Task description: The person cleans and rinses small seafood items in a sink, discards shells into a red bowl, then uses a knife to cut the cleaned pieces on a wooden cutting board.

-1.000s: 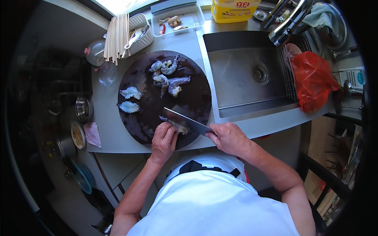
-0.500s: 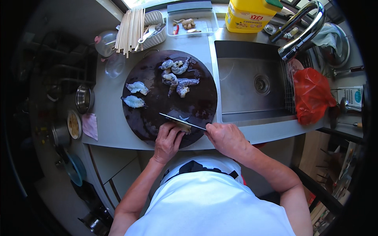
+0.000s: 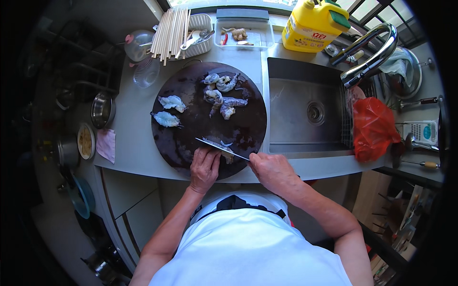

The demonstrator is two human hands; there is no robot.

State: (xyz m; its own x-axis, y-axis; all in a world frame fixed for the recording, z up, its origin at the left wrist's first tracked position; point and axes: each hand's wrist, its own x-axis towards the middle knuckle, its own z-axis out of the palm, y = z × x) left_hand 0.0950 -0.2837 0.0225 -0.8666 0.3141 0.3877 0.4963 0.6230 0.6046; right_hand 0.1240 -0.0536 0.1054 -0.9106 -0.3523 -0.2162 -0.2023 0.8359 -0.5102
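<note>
- The right hand (image 3: 273, 170), at lower centre of the frame, is gripping the handle of a cleaver (image 3: 220, 148), fingers wrapped tight around it; the blade is running leftward and lying nearly flat over a shrimp (image 3: 227, 153), probably so it can slice along the body rather than chop through it.
- The left hand (image 3: 205, 168), just left of the right, is lying on the near edge of the board (image 3: 191, 128) with fingers together and curled; its fingertips are pressing by the shrimp under the blade, apparently to keep it from sliding. Whether they are touching the shrimp itself I cannot tell.
- The round dark board is sitting mid-frame on the grey counter (image 3: 129, 143), right beside the sink (image 3: 305, 114), which is keeping wet work close to the drain.
- A pile of whole shrimps (image 3: 220, 95) is waiting at the board's upper part, while two opened ones (image 3: 169, 110) are lying apart at its left, seemingly sorted away from the rest.
- At the upper edge, chopsticks (image 3: 168, 33), a tray with ginger (image 3: 243, 34) and a yellow jug (image 3: 315, 26) are standing.
- A red bag (image 3: 372, 128) is hanging at the right of the sink.
</note>
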